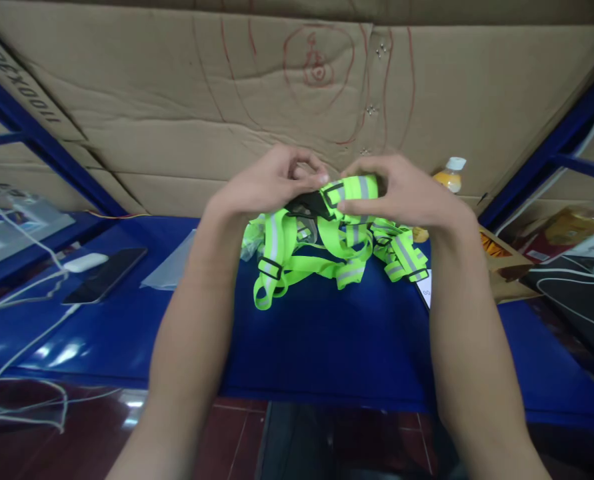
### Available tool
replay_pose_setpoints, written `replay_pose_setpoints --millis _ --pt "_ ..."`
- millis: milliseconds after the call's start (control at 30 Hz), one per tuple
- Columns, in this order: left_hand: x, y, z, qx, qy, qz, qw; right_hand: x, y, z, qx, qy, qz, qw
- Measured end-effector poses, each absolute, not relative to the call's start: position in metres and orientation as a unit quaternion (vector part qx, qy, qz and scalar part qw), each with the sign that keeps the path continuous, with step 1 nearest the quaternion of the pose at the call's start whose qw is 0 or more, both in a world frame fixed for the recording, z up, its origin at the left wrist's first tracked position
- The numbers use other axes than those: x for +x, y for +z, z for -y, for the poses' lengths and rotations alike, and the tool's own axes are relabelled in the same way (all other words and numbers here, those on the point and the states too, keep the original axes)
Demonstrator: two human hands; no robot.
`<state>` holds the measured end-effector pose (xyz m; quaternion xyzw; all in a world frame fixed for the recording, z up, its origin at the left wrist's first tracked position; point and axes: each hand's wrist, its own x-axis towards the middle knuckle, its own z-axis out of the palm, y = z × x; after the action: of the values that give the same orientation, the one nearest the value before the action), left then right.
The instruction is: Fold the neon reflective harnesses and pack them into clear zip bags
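Note:
Neon-yellow reflective straps (349, 259) with grey stripes and black buckles are bunched above the blue table, with loops hanging toward me. My left hand (271, 180) has its fingers closed around a black part at the top of the straps. On the right, my right hand (389, 190) pinches a folded, striped section of strap beside a black buckle. More bundled strap (401, 253) lies below my right wrist. Clear plastic shows at the left side of the straps.
A dark phone (105, 275) with a white case (85, 262) and cables lies left on the blue table (327, 347). A lit phone (425, 291), a capped bottle (451, 175) and an open brown bag (511, 270) are right. Cardboard (177, 100) stands behind.

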<state>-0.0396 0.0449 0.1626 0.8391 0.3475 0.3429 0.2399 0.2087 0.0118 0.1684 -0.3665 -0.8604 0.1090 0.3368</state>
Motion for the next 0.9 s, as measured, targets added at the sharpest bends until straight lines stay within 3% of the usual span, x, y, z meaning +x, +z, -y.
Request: replay_pose_setpoints --millis 167,300,500,667,833,900 --pt "-0.063 0.165 -0.050 0.816 0.382 -0.390 0.189 0.235 0.164 -0.023 -0.440 0.090 0.816 0.364" --pt "-0.045 0.163 -0.041 0.828 0.384 -0.382 0.145 0.215 0.163 -0.016 -0.366 0.121 0.823 0.417" --pt "-0.021 0.162 -0.030 0.843 0.410 -0.342 0.058 0.188 0.153 -0.021 -0.323 0.224 0.847 0.357" --pt "-0.041 0.155 -0.055 0.810 0.446 -0.378 0.038 0.206 0.152 -0.031 -0.368 0.151 0.802 0.447" --pt "-0.044 0.148 -0.066 0.788 0.461 -0.406 0.036 0.218 0.159 -0.024 -0.428 0.088 0.840 0.322" --pt "-0.034 0.149 -0.060 0.800 0.452 -0.393 0.027 0.214 0.161 -0.019 -0.416 0.074 0.845 0.327"
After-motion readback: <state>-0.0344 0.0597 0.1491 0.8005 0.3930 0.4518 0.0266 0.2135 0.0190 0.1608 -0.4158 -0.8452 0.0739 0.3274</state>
